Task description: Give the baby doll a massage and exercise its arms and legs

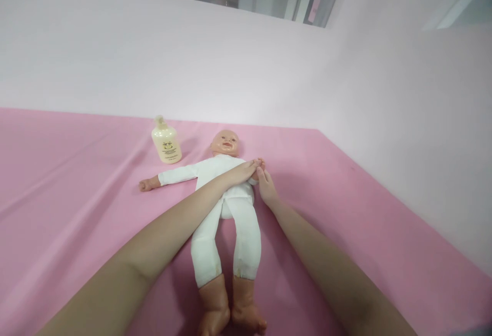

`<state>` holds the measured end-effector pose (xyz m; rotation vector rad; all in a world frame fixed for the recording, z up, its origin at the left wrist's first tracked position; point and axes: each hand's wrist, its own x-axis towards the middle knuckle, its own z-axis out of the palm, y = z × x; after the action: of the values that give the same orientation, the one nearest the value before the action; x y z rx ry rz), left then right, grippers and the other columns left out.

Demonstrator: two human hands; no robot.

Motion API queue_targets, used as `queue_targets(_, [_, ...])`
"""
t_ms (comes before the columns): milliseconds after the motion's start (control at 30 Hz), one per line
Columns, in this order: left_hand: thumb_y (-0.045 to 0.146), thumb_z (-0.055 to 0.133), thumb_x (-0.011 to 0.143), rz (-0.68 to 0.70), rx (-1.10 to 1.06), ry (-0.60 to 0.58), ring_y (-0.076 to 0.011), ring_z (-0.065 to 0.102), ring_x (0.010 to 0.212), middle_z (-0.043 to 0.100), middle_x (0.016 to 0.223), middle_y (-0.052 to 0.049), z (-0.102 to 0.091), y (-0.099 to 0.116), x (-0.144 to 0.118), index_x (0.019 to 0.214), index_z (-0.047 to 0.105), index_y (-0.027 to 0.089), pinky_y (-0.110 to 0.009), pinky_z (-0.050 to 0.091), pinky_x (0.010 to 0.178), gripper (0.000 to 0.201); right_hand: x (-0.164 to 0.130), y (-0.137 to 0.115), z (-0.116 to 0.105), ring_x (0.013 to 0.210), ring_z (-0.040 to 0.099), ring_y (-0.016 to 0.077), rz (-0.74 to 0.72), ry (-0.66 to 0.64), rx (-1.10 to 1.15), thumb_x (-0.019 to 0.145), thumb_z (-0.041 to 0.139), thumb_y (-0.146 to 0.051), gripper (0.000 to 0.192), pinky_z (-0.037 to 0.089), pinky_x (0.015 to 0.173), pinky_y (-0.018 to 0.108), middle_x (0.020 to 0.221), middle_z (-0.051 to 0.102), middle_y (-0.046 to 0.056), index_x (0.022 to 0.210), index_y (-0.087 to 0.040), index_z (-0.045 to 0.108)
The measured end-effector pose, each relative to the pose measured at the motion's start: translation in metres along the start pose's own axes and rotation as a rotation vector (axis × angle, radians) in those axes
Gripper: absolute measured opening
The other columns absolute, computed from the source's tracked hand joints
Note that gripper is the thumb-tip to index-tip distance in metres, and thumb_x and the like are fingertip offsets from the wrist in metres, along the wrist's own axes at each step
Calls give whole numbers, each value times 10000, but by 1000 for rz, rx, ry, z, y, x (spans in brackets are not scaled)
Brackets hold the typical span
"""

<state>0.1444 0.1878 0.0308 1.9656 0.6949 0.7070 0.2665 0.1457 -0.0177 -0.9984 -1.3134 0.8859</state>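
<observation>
Doll in white cloth romper (226, 192) on pink surface (77, 182) | left hand (242, 171) + right hand (266, 188) clasp its hidden hand, fingers closed | cream pump bottle (166, 141) idle | next: gentle arm stroke, I'd guess

Glossy plastic doll (226, 182), matt pink cloth (77, 172)

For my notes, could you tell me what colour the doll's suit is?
White, seen best in the head view: the suit.
</observation>
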Motion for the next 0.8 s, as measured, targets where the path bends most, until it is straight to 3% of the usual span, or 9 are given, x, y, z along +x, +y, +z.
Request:
queue_targets(500, [544, 249, 944, -23, -6, 10, -173, 553, 1051, 634, 1118, -94, 1, 0, 0, 1127, 565, 135, -282, 377, 996, 548, -1, -1, -1, 1299, 459, 201, 2, -11, 3, 878, 442, -567, 564, 324, 1131, 373, 1370, 521, 57, 1290, -194, 533])
queue_targets(800, [536, 256, 946, -41, -20, 3, -172, 556, 1016, 638, 1080, -79, 1, 4, -1, 1107, 567, 141, -278, 380, 982, 528, -1, -1, -2, 1327, 425, 195, 8, -4, 10, 876, 454, -560, 576, 276, 1157, 376, 1403, 486, 51, 1323, -199, 504])
